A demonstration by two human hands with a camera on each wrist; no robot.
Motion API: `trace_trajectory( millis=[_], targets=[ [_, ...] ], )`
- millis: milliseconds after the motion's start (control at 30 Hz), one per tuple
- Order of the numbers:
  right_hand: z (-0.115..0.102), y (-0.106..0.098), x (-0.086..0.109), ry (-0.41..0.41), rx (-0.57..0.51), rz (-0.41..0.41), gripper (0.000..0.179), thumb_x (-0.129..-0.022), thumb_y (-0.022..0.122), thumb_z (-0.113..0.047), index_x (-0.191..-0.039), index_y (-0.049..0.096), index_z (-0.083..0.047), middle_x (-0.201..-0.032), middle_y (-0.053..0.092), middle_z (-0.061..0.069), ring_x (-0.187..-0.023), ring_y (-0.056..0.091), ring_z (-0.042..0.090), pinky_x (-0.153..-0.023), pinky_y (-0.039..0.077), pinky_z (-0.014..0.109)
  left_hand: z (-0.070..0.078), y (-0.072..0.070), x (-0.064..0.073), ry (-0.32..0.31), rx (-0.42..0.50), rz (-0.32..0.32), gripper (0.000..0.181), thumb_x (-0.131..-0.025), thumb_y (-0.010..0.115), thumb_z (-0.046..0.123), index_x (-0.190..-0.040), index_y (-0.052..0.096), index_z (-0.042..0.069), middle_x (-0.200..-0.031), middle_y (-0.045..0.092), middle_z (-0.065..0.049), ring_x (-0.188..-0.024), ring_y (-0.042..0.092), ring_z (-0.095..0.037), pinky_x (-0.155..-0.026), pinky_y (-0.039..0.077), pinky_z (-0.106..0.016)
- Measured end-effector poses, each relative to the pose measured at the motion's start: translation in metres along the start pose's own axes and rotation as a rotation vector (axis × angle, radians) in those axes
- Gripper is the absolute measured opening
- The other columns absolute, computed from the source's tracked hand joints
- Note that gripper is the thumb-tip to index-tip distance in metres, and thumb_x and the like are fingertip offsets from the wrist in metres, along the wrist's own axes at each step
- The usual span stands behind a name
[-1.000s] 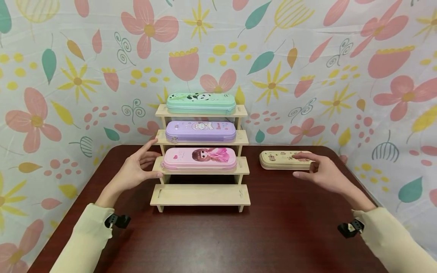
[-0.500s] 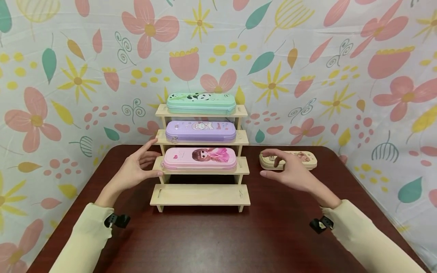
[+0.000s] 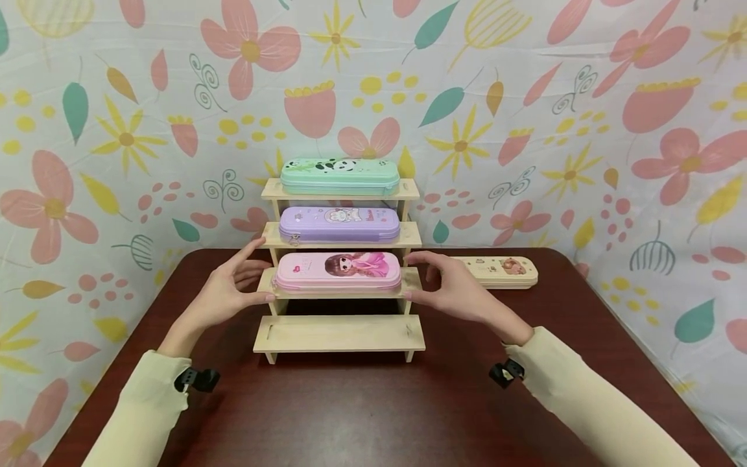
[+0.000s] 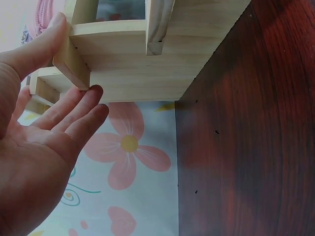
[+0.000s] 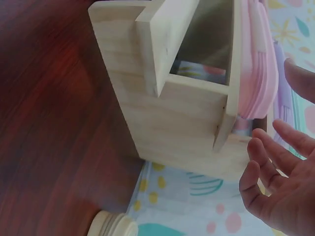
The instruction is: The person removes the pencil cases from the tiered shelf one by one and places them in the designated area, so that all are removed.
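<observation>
Fingers [image 3: 425, 257] flank the pink pencil case [image 3: 338, 272].

- Backdrop [image 3: 373, 71]: a pale, fabric-like sheet behind and to both sides, printed with pink and yellow flowers, green leaves and grey spirals; faint creases near the top.
- Bench [image 3: 338, 421]: dark reddish-brown, wood-grained, with rounded far corners and its rear edge close to the backdrop.
- Light: soft, with a diffuse reflection on the bench's near surface.

A white fabric backdrop [image 3: 467, 58] with a pink, yellow and teal floral print hangs behind. The counter [image 3: 350, 408] is dark reddish-brown, wood-grained
</observation>
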State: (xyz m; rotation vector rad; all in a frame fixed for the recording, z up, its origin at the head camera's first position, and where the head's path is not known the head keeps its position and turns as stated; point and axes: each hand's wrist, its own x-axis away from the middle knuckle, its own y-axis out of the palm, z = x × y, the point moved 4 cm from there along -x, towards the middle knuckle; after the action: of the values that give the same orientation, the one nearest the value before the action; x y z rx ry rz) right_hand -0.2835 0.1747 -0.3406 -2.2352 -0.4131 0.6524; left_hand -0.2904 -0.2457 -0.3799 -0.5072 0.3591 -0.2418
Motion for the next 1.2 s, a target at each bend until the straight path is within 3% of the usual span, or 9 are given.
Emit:
trace_trajectory(
  millis=[267,500,567,700,933,1067,1200],
  targets=[
    [-0.006,0.011,-0.013,-0.008,-0.03,0.002,0.061,-0.085,0.092,-0.028,-0.137,0.067,-0.01,-0.073,0.059,0.009,-0.064,0.052,0.019,-0.057,0.043,0.031,-0.001,0.0,0.0,-0.003,0.001,-0.002,0.106,-0.086,0.09,0.01,-0.169,0.028,0.032,-0.141,0.06,-0.021,-0.134,0.056,-0.038,-0.112,0.045,-0.054],
    [-0.006,0.016,-0.021,0.026,-0.014,0.008,0.071,-0.082,0.094,-0.032,-0.144,0.064,-0.01,-0.117,0.07,0.003,-0.07,0.057,0.023,-0.058,0.045,0.032,-0.001,-0.001,0.001,-0.009,0.007,-0.001,0.107,-0.086,0.091,0.01,-0.169,0.028,0.032,-0.141,0.06,-0.022,-0.134,0.056,-0.038,-0.112,0.045,-0.053],
    [-0.006,0.017,-0.023,0.031,-0.002,0.008,0.073,-0.082,0.094,-0.033,-0.144,0.064,-0.01,-0.121,0.07,0.002,-0.071,0.057,0.023,-0.059,0.046,0.032,-0.001,-0.001,0.001,-0.009,0.008,-0.001,0.107,-0.085,0.091,0.01,-0.169,0.028,0.032,-0.141,0.06,-0.022,-0.134,0.056,-0.038,-0.112,0.045,-0.053],
    [-0.008,0.019,-0.026,0.029,0.017,-0.01,0.074,-0.082,0.093,-0.033,-0.145,0.063,-0.009,-0.109,0.069,0.003,-0.067,0.058,0.022,-0.056,0.046,0.032,-0.001,-0.001,0.0,-0.008,0.016,-0.001,0.107,-0.085,0.091,0.009,-0.169,0.029,0.033,-0.141,0.06,-0.021,-0.133,0.056,-0.037,-0.112,0.046,-0.05],
    [-0.009,0.023,-0.028,0.036,0.0,-0.055,0.076,-0.085,0.092,-0.031,-0.149,0.058,-0.009,-0.067,0.059,0.003,-0.057,0.057,0.027,-0.053,0.046,0.032,-0.002,0.0,0.0,-0.003,0.017,-0.001,0.107,-0.085,0.091,0.009,-0.168,0.029,0.033,-0.14,0.06,-0.021,-0.133,0.056,-0.041,-0.112,0.045,-0.049],
    [-0.008,0.023,-0.028,0.034,0.003,-0.047,0.074,-0.085,0.092,-0.031,-0.147,0.059,-0.008,-0.073,0.062,0.006,-0.057,0.056,0.023,-0.053,0.047,0.032,-0.002,0.0,0.001,-0.003,0.009,0.0,0.107,-0.085,0.091,0.009,-0.169,0.028,0.032,-0.141,0.06,-0.022,-0.133,0.056,-0.041,-0.112,0.045,-0.05],
    [-0.007,0.023,-0.028,0.033,-0.015,-0.037,0.072,-0.085,0.093,-0.03,-0.145,0.061,-0.008,-0.09,0.067,0.008,-0.058,0.056,0.023,-0.054,0.048,0.033,-0.001,0.0,0.001,-0.004,0.013,0.001,0.107,-0.085,0.091,0.009,-0.169,0.028,0.032,-0.141,0.06,-0.022,-0.133,0.056,-0.041,-0.112,0.045,-0.051]
  ],
)
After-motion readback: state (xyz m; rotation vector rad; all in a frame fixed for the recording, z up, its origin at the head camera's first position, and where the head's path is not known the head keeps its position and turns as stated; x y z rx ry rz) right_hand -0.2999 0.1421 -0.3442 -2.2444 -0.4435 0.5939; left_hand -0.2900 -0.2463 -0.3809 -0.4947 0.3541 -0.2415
